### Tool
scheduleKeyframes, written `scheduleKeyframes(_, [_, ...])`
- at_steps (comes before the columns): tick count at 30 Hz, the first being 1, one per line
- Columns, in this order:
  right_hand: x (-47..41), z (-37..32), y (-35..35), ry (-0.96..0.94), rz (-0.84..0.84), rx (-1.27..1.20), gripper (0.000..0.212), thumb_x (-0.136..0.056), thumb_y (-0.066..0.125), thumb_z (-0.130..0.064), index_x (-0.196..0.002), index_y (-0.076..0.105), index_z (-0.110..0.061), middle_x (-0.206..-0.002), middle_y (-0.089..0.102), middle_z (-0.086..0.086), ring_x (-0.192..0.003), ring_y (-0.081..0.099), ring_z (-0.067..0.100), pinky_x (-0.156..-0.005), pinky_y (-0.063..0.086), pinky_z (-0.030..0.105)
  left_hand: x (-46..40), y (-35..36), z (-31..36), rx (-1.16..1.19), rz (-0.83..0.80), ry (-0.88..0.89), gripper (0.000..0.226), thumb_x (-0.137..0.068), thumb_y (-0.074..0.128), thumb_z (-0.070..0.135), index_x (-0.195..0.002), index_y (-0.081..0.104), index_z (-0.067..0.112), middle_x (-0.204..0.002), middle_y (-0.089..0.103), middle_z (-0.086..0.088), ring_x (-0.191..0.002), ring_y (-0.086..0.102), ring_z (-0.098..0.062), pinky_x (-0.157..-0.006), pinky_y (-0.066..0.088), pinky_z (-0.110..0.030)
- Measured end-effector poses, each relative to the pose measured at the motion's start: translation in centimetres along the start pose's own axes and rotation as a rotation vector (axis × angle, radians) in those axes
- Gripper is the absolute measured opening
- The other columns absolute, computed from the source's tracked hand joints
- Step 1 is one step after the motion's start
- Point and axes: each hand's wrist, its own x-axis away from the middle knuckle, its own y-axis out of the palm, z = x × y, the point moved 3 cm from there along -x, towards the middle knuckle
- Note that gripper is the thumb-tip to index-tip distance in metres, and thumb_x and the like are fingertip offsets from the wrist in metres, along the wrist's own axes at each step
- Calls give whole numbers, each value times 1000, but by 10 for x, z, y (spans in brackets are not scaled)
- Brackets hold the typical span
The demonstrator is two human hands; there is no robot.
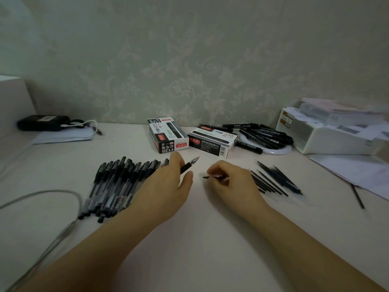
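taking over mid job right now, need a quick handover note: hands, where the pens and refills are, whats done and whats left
Left hand: holds a black pen, tip pointing away from the person.
Right hand: pinches a small dark piece, too blurred to identify.
Pile of pens: on the table left of the left hand.
Loose refills: on the table right of the right hand.
Done: cannot tell how many pens are already handled.
Left: probably join the piece and the held pen, then work through the pile.
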Motion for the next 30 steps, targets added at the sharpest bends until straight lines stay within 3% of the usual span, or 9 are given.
scheduleKeyframes(5, [-2,2,3,-43,-49,128,18,-87,64,-9,-87,73,-25,-92,67,-8,-86,60,6,-81,51,25,0,-1,1,-2,19,64,12,-98,46,29,-90,39,23,-75,47,9,-63,43,-7,-51,29,-24])
scheduleKeyframes(9, [-1,3,2,-14,-17,38,12,-91,65,-20,-92,71,-30,-96,65,-16,-88,59,-2,-75,44,13,-1,-1,-1,-2,33,57,11,-97,49,31,-90,43,24,-87,49,9,-73,48,-8,-62,45,-30])
scheduleKeyframes(12, [-3,-4,-3,32,105,-188,8,-95,62,-34,-97,70,-33,-94,68,-20,-90,61,-2,-72,46,9,-1,-2,2,18,41,89,9,-96,51,32,-92,46,25,-88,50,12,-77,48,-8,-67,48,-31])
scheduleKeyframes(16, [-2,-13,-3,143,37,-507,25,-85,66,-48,-89,73,-24,-81,74,-8,-76,67,-1,-67,48,9,2,-3,9,49,42,181,6,-95,54,30,-94,52,24,-87,51,13,-78,49,-7,-67,49,-33])
scheduleKeyframes(20, [0,-12,-1,206,4,-599,24,-81,71,-43,-84,75,-19,-76,75,-1,-71,67,6,-69,53,15,2,-4,11,93,47,219,10,-95,54,28,-94,58,19,-84,54,10,-77,51,-9,-69,47,-37])
scheduleKeyframes(22, [-1,-11,-2,221,-9,-680,27,-75,71,-43,-84,76,-18,-77,76,1,-75,67,11,-79,56,23,0,-4,9,101,25,181,22,-97,45,35,-92,62,21,-77,55,8,-72,52,-10,-68,48,-39])
scheduleKeyframes(25, [-2,-12,-4,205,-39,-735,23,-74,72,-38,-87,77,-20,-82,76,3,-80,71,12,-77,57,21,0,-2,7,91,-38,108,39,-96,29,46,-90,63,28,-70,55,7,-66,54,-11,-66,49,-41])
scheduleKeyframes(28, [-1,-12,-2,223,-99,-787,11,-87,71,-20,-97,75,-22,-95,76,-1,-88,70,10,-74,54,20,0,1,5,61,-34,87,34,-100,32,42,-93,63,30,-72,55,9,-67,53,-7,-63,48,-37])
scheduleKeyframes(30, [-1,-14,0,235,-124,-822,22,-90,68,-12,-109,70,-22,-102,74,-1,-91,69,11,-75,53,21,1,1,4,70,-30,84,32,-101,34,39,-95,63,28,-73,56,9,-68,52,-7,-64,48,-37])
